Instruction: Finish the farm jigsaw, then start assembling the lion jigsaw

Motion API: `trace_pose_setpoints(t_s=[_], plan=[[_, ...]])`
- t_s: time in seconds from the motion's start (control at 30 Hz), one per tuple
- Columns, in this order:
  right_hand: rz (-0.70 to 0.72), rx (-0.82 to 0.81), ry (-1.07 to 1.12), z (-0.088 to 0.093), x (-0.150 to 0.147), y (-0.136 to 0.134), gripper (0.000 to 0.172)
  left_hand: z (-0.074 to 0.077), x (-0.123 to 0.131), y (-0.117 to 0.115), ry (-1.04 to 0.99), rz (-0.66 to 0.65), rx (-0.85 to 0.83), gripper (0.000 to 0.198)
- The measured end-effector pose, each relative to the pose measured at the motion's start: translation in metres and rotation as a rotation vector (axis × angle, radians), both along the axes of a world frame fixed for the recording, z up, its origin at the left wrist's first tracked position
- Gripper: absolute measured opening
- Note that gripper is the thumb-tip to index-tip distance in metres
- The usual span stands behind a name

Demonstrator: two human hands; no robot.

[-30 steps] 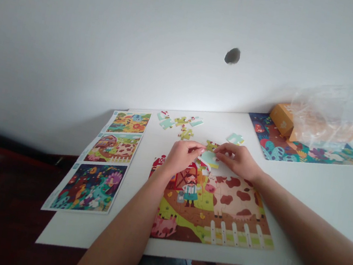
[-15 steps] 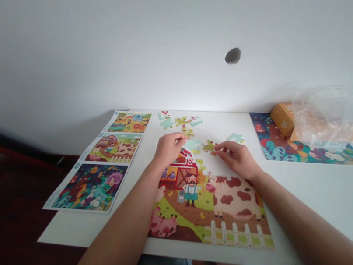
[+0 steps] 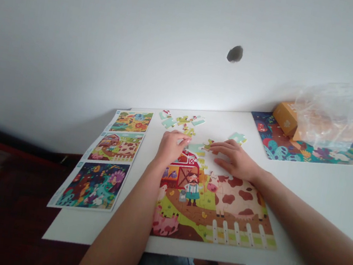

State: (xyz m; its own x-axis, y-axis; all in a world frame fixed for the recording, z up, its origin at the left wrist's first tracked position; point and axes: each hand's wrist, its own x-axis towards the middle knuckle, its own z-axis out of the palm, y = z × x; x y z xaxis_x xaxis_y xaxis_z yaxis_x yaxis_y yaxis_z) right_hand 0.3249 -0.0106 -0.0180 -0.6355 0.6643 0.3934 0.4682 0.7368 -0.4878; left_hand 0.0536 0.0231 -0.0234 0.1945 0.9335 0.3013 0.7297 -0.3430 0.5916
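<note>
A partly assembled farm puzzle point(image 3: 218, 209) with a red barn, a farmer and a spotted cow lies on the white table point(image 3: 320, 189). My left hand point(image 3: 170, 147) rests at the puzzle's top edge above the barn. Its fingers are curled and pinch the left side of a pale teal puzzle piece point(image 3: 196, 148). To the right of that piece my right hand point(image 3: 235, 160) lies flat with fingers stretched out. Its fingertips touch a small green piece point(image 3: 208, 145).
Several loose pieces point(image 3: 181, 121) lie near the table's far edge, and one more loose piece point(image 3: 238, 137) sits to their right. A sheet of three reference pictures point(image 3: 109, 158) lies at left. At far right, an orange box point(image 3: 285, 117) and a clear plastic bag point(image 3: 332, 112) sit on another finished puzzle point(image 3: 280, 148).
Both hands carried the pale teal piece away from me, from over the cow's head to the puzzle's top edge beside the barn roof. My right hand's fingers have flattened out.
</note>
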Motion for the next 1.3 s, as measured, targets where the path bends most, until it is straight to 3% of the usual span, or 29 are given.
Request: trace_pose_setpoints(t_s=[0.17, 0.37, 0.57, 0.77, 0.9, 1.3], plan=[[-0.078, 0.017, -0.091, -0.002, 0.003, 0.001, 0.036, -0.002, -0.013, 0.005, -0.020, 0.035, 0.022, 0.022], [-0.112, 0.043, -0.152, 0.006, 0.005, -0.001, 0.031, -0.002, -0.008, 0.002, 0.049, -0.005, -0.049, 0.019], [-0.122, 0.049, -0.249, 0.024, -0.032, 0.001, 0.041, -0.003, -0.003, 0.002, 0.078, -0.026, -0.068, 0.019], [-0.190, 0.013, -0.208, 0.005, -0.060, 0.003, 0.035, -0.006, -0.009, 0.005, 0.007, -0.048, -0.064, 0.023], [-0.176, 0.043, -0.158, -0.006, -0.054, 0.006, 0.031, -0.005, -0.009, 0.004, -0.019, -0.039, -0.060, 0.027], [-0.033, 0.134, -0.056, -0.013, -0.043, 0.026, 0.026, -0.005, -0.009, 0.005, -0.015, -0.016, -0.096, 0.026]])
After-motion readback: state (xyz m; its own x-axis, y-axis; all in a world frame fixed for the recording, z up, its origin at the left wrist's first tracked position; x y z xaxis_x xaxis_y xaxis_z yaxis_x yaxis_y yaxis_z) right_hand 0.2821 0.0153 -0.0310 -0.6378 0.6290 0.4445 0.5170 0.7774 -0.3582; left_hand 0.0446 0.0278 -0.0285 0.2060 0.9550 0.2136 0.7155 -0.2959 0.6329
